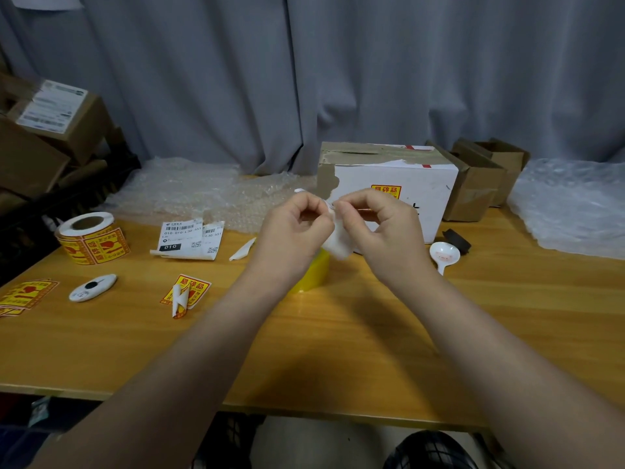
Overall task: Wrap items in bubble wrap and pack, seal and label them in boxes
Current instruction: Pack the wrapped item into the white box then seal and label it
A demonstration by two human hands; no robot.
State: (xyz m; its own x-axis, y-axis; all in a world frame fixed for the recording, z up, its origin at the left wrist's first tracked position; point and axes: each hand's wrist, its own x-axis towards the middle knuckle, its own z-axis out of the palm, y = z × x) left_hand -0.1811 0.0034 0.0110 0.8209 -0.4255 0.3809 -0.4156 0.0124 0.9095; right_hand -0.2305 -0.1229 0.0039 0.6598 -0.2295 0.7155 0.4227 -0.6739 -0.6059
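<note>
Head view: both hands are raised over the middle of the table (338, 350), meeting knuckle to knuckle. The left hand (297, 221) has its fingers curled in, with thumb and fingertips pinching the upper edge of a white slip of paper (338, 247). The right hand (382, 231) is curled the same way and pinches the same slip from the other side. The slip hangs down between the two palms, off the table.

Directly beneath the hands sits one roll of yellow tape (313, 270), partly hidden by the left wrist. Just behind the hands stands one white box (389, 177), closed, with brown tape along its top and one yellow-and-red sticker (385, 192) on its front face. To its right are two open brown boxes (473, 184), one behind the other.

One sheet of bubble wrap (203, 194) lies at the back left of the table and a second sheet (571, 204) at the far right. On the left stands one roll of yellow stickers (89, 238). One loose curled sticker (187, 292) lies near the left forearm, and a few more (23, 296) lie at the table's left edge. Two shipping labels (186, 238) lie side by side, with one white cutter (93, 287) in front of them. One white spoon (444, 255) rests to the right of the right hand.
</note>
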